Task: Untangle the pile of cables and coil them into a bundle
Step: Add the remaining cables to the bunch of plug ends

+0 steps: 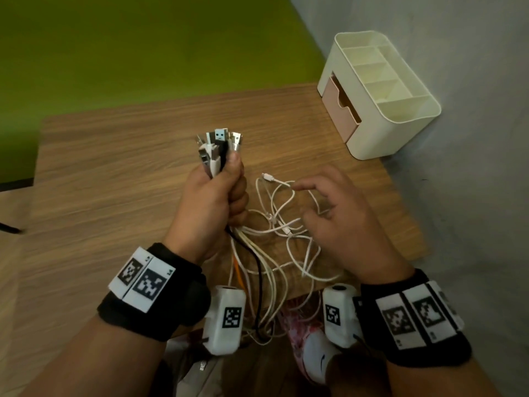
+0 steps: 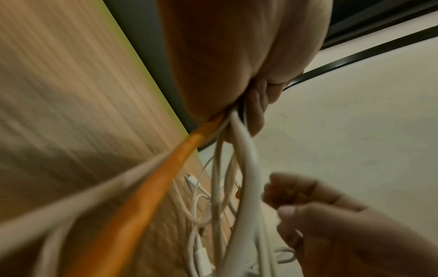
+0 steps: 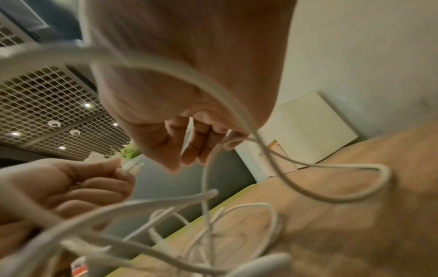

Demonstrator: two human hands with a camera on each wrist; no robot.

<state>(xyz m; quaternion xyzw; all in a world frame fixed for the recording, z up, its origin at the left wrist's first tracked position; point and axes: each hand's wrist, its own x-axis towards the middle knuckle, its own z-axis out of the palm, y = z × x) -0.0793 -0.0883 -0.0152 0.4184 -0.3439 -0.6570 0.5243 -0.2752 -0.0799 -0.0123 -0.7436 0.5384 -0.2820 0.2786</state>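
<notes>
Seen from the head camera, the left hand (image 1: 213,202) grips a gathered cluster of plug ends (image 1: 219,147) upright in its fist above the wooden tabletop (image 1: 114,167), while the cables (image 1: 274,239), mostly white with one black and one orange strand, trail down from the fist, loop loosely across the tabletop and hang off its near edge. The right hand (image 1: 340,219) hovers over the loose white loops, fingers relaxed and spread, its index finger pointing toward a free small connector (image 1: 266,176) lying on the tabletop; a cream desk organiser (image 1: 400,121) stands well apart at the far right corner against the wall. From the left wrist, the fist closes around the strands, the orange cable (image 2: 147,187) and thick white cables (image 2: 246,168) running taut out of it, with the right hand's fingers (image 2: 296,189) curled near the hanging strands. From the right wrist, the fingers (image 3: 196,148) hang loosely among the cable loops (image 3: 320,178), one strand running right by them, though whether it is actually caught cannot be told through the blur. The untangling step appears to be under way, with the plug ends collected and the tails still crossed; the next move likely calls for catching a free end and drawing it clear of the loops before any coiling starts.
</notes>
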